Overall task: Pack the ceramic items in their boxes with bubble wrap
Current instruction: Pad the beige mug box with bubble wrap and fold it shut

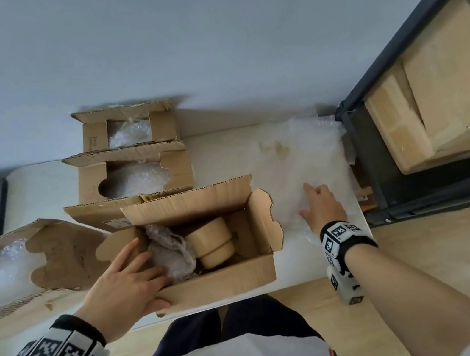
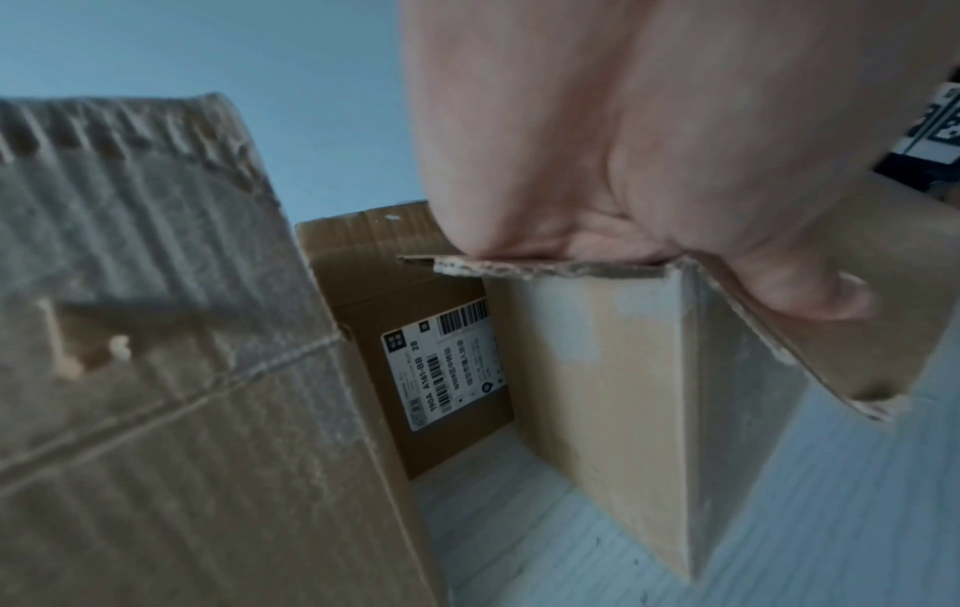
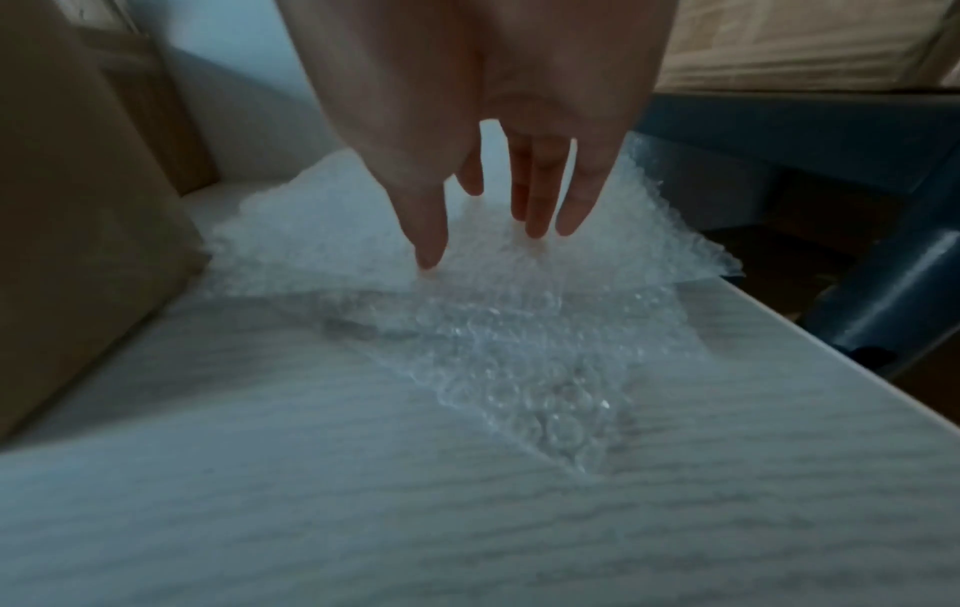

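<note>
Left hand point(image 1: 123, 279) grips the near-left corner of the open box point(image 1: 218, 284), thumb outside, fingers over the rim. Inside the box: cup point(image 1: 210, 243) on its side, long axis running near-to-far, base toward the near wall; crumpled wrap point(image 1: 171, 251) just left of it. Right of the box, right hand point(image 1: 323, 204) lies open, straight fingers apparently touching the bubble wrap sheet point(image 3: 493, 328).

Box label point(image 2: 446, 369) reads "190A A161-BB 28".
</note>
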`<state>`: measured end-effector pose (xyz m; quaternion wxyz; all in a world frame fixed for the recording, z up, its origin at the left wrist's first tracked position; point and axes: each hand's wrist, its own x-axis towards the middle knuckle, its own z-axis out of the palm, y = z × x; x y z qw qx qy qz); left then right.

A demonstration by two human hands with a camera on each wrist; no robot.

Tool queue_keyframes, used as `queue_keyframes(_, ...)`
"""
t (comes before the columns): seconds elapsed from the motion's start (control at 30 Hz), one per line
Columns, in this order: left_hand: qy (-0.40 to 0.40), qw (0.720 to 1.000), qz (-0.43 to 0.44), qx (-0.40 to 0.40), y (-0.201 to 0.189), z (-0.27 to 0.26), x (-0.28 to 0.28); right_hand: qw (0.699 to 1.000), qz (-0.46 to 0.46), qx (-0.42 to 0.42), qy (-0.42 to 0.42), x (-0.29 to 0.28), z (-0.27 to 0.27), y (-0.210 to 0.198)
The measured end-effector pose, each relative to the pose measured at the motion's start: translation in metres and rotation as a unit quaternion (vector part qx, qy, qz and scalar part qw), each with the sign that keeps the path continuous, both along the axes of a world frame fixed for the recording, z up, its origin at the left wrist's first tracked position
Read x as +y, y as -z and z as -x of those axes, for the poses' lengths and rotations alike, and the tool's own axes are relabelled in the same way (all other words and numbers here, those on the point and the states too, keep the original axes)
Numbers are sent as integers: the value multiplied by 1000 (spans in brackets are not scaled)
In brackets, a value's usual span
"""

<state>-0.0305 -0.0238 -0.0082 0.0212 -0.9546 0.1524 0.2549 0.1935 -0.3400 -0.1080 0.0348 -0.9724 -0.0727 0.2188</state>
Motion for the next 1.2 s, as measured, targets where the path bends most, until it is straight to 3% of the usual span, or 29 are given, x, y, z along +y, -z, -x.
queue_keyframes(0.13,-32,1000,1,1,0,-1,-3,999,24,-36,-34,-4,-1,8)
queue_keyframes(0.3,-47,999,2,-4,0,-4,-4,999,5,-31,-4,-12,-8,6)
queue_keyframes(0.4,-46,999,-5,-2,1,-6,-4,992,-91,-54,68,-23,-12,-4)
queue_keyframes(0.53,-39,999,-3,-16,-1,-4,-6,945,-263,-120,150,-38,-13,-34)
queue_keyframes(0.7,-50,993,75,-70,-18,-8,-21,889,-405,-164,137,-41,-10,-94)
queue_keyframes(0.83,-156,956,188,-161,-55,-23,-36,851,-486,-187,73,-30,-4,-153)
queue_keyframes(0.9,-203,923,254,-204,-75,-40,-42,826,-535,-172,41,-20,-2,-179)
queue_keyframes(1.0,-279,854,369,-240,-108,-71,-47,815,-563,-130,-32,-3,3,-206)
queue_keyframes(1.1,-280,776,453,-338,-140,-94,-47,831,-520,-148,-134,16,5,-219)
queue_keyframes(1.17,-242,774,437,-389,-159,-103,-45,848,-463,-179,-189,27,5,-224)
queue_keyframes(1.2,-223,794,408,-393,-166,-107,-44,854,-431,-196,-217,32,5,-226)
